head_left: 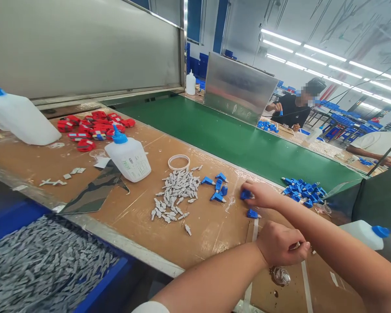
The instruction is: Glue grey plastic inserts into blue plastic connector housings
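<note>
Blue plastic housing [245,194] sits pinched in the fingers of the right hand [260,195] at the desk [130,226], near grey plastic pieces [182,184] apparently heaped for easy reach, while the left hand's [278,243] fingers curl, whether around anything I cannot tell.

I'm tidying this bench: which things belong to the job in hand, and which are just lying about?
Likely the job:
- blue part in the right hand
- loose blue parts
- grey pieces

Likely just lying about:
- red parts
- white ring
- patterned sheet
</note>
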Available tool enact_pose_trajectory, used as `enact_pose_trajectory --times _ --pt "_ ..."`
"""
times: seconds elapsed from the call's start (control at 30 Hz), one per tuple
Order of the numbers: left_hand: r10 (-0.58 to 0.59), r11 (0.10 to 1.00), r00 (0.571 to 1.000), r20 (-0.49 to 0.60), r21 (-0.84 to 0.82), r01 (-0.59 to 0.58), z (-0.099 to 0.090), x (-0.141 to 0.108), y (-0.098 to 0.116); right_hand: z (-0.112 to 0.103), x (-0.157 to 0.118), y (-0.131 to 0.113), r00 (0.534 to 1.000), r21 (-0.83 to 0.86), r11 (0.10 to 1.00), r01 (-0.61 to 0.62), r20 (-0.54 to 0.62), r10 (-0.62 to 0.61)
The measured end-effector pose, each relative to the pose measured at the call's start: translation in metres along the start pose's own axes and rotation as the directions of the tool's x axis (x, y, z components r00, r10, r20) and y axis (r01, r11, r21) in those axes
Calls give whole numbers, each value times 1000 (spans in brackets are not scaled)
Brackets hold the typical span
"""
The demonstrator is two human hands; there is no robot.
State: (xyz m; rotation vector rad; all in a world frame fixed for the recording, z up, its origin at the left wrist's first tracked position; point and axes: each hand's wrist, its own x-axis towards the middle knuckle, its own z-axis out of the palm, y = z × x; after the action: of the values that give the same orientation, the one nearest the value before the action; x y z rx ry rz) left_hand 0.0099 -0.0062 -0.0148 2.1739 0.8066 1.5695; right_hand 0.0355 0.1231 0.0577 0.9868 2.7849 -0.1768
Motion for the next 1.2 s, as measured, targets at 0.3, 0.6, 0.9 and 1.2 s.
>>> enact_pose_trajectory --times 0.3,0.6,0.9,1.2 --pt "-23 1000 999 45 21 22 8 -1 -2 -27 2 -3 959 -56 968 246 -129 -251" --pt "-43 996 996 82 81 36 -1 4 -1 -6 55 -68 967 -65 965 254 38 -252" --pt "-35 998 999 -4 42 36 19 -1 -2 -32 -20 46 965 -287 958 5 252 70" --pt "-50 992 998 47 114 45 18 2 -9 -32 108 -81 959 -177 946 271 -38 -282"
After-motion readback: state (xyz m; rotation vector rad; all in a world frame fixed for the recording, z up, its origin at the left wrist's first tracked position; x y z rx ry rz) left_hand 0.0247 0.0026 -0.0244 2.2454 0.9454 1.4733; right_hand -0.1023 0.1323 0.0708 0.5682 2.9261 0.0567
